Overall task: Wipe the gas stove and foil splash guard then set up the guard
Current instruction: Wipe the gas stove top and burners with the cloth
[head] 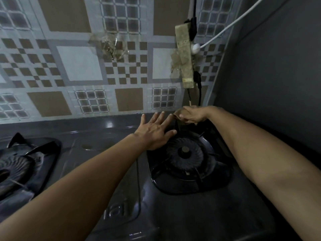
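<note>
Gas stove [107,146] fills the lower frame, dark glossy top, butted against a wall covered in patterned tile sheet [78,66]; grey side wall on the right. Right burner [185,152] with its black pan support sits centre-right, left burner [15,164] is cut off at the frame edge. A grimy power strip [185,56] is taped to the wall above the right burner, white and black cords running off it. Left hand [154,131] lies flat on the stove top at the burner's far-left rim, fingers straight and spread, holding nothing — reads as bracing. Right hand [192,114] is at the stove's back edge behind the burner, fingers curled round a brownish cloth [178,115], pressing it where stove meets wall. Key relation: cloth is just beside the left fingertips, to their right; right hand is the working one, and unwiped surface runs left along the back edge and toward the person, so the stroke probably goes that way, with the burner grate between. Foil splash guard: not identifiable in this view — it may be out of frame. Most of the cloth is hidden under the hand; dim light, so dirt on the stove is hard to judge.
</note>
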`<state>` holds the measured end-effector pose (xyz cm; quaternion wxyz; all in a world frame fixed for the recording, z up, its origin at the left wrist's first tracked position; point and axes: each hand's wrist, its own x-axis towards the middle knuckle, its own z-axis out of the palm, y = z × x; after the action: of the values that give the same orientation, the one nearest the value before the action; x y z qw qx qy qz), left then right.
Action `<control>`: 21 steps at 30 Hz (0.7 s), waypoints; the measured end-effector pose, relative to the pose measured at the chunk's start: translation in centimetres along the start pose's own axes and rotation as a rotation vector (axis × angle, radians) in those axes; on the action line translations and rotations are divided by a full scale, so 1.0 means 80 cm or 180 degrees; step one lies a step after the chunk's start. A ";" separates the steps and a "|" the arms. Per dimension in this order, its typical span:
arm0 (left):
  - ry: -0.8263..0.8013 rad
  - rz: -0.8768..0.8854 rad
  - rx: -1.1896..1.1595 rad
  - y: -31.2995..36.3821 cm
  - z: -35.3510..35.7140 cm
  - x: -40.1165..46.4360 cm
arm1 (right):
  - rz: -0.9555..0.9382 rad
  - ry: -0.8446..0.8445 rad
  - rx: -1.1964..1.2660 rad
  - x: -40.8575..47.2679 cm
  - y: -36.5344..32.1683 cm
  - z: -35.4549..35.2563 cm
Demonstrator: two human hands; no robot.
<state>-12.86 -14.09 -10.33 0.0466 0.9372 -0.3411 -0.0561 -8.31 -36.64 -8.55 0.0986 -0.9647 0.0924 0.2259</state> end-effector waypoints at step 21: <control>-0.0167 -0.0604 0.0417 0.018 -0.007 -0.006 | 0.1079 0.0237 0.3133 -0.110 0.082 0.065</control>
<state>-14.09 -14.87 -9.58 -0.0293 0.9645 -0.2549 -0.0624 -19.66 -40.62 -10.10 0.4992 -0.7830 0.3461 0.1340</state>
